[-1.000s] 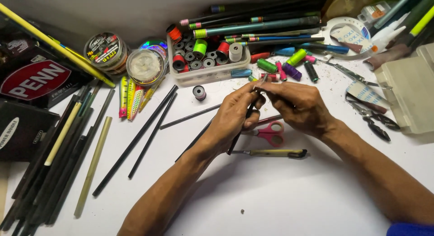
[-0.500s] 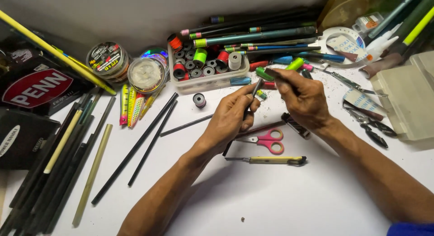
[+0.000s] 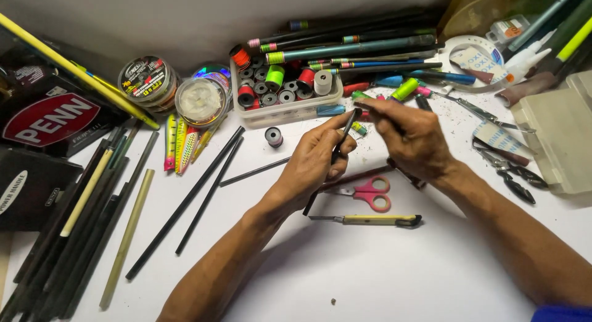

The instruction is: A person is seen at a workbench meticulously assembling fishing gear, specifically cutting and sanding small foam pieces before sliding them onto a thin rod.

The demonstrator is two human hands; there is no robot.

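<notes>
Left hand (image 3: pixel 314 162) grips a thin black rod (image 3: pixel 336 154) mid-frame above the bench (image 3: pixel 382 279); my right hand (image 3: pixel 410 137) is pinched shut at its tip. Squeezing unevenly could snap it, or drop it onto the pink scissors (image 3: pixel 370 192).

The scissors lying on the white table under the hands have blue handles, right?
Not quite. In the head view the scissors have pink handles, not blue. They do lie on the white table, just below the left hand and the right hand, next to a yellow-handled knife.
</notes>
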